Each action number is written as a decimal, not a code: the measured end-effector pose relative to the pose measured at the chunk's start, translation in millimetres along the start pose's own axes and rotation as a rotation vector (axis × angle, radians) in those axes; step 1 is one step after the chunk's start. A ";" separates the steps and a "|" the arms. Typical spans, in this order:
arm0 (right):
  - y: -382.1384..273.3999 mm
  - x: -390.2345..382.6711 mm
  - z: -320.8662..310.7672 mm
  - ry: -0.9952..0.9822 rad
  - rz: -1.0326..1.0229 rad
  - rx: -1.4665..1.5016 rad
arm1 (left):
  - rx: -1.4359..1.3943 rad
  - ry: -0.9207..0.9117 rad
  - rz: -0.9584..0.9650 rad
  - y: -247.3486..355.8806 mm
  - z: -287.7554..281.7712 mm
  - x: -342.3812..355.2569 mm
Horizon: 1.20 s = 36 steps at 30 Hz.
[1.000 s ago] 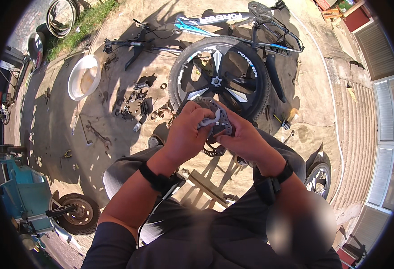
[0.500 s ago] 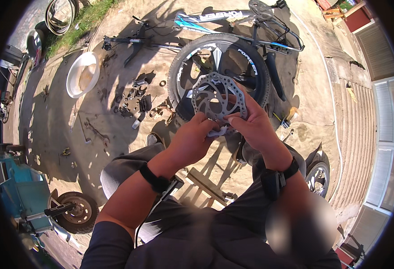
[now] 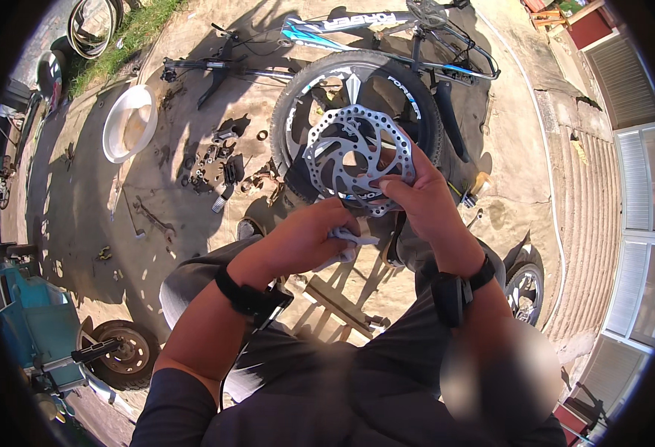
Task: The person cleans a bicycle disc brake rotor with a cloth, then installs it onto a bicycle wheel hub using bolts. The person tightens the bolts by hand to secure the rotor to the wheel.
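Observation:
A bicycle disc brake rotor (image 3: 329, 141), silver with a scalloped rim full of holes and a hub opening in its middle, is held up in front of me. My right hand (image 3: 417, 190) grips it at its right edge, the thumb lying on the near face. Just below the rotor, my left hand (image 3: 318, 227) is closed on a whitish crumpled cloth (image 3: 346, 246), apart from the metal. Behind the rotor a bicycle wheel (image 3: 286, 112) with a black tyre lies flat on the ground, partly hidden.
Beyond the wheel lies a blue and white bicycle frame (image 3: 335, 26). To the left are small metal parts (image 3: 212, 165), a white basin (image 3: 149, 123) and a wrench (image 3: 160, 223). Another wheel (image 3: 525, 293) lies at right, and a wooden stool (image 3: 335, 305) stands between my legs.
My left hand with the cloth has drawn down and away from the rotor's lower edge. The rotor, in my right hand, has turned a little and shows more of its face.

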State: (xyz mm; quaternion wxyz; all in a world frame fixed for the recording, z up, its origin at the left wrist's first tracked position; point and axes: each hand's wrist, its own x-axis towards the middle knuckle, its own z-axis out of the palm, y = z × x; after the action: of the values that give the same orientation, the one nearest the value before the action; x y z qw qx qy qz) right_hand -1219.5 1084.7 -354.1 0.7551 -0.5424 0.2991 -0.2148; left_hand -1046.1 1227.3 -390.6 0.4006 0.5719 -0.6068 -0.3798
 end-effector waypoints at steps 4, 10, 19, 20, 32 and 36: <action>-0.4 5.7 -8.2 0.080 -0.078 0.144 | -0.478 0.380 -0.508 -6.5 -7.9 5.7; 3.5 -1.5 5.1 0.014 -0.034 0.334 | -1.116 0.428 -0.357 -15.8 -7.4 10.1; -10.2 -3.3 -12.8 -0.127 0.040 0.305 | -0.917 0.383 -0.290 1.6 -24.3 8.5; -8.1 -3.4 -16.5 -0.149 0.061 0.288 | -0.875 0.364 -0.305 1.4 -25.8 7.9; 5.0 0.4 8.3 0.014 0.037 0.003 | 0.027 0.621 0.115 0.6 -25.4 13.9; 14.1 -11.1 27.6 0.024 -0.089 -0.317 | 0.320 0.498 0.214 19.7 -6.5 21.3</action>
State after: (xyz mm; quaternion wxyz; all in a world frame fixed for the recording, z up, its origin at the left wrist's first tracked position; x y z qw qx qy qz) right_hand -1208.6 1115.5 -358.6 0.6461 -0.6651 0.3139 -0.2044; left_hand -1048.3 1207.1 -368.8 0.4797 0.6359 -0.5988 -0.0834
